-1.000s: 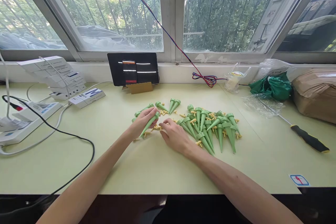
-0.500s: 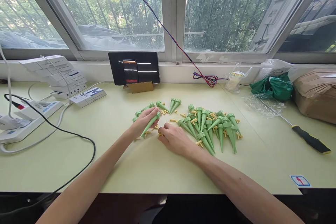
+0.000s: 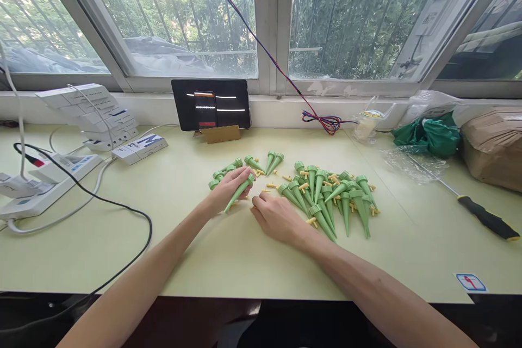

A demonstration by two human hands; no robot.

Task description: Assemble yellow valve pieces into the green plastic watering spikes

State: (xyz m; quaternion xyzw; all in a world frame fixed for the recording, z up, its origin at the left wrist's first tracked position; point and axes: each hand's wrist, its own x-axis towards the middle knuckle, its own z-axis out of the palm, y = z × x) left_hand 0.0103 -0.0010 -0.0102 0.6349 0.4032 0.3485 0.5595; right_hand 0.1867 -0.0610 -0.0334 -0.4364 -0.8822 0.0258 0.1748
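My left hand [image 3: 231,189] is closed around a green plant watering spike [image 3: 240,193], its ribbed cap up and its tip slanting down to the left. Close by on the right, my right hand [image 3: 274,216] rests low at the table with its fingertips pinched together. A trace of yellow shows there, but what they hold is hidden. Beyond the left hand lie several green spikes [image 3: 253,162] with small yellow T-shaped pieces [image 3: 261,172] among them. A larger heap of spikes [image 3: 320,182], many with yellow pieces attached, spreads out beside the right hand.
A tablet [image 3: 211,104] leans by the window sill. White boxes [image 3: 104,111], a power strip [image 3: 51,185] and a black cable [image 3: 122,207] occupy the left side. On the right are a screwdriver [image 3: 487,217], a green bag [image 3: 428,135] and a brown package [image 3: 493,144].
The view has shifted slightly. The left hand still holds the spike. The yellow piece seen at the right fingertips earlier is now mostly covered by the fingers.
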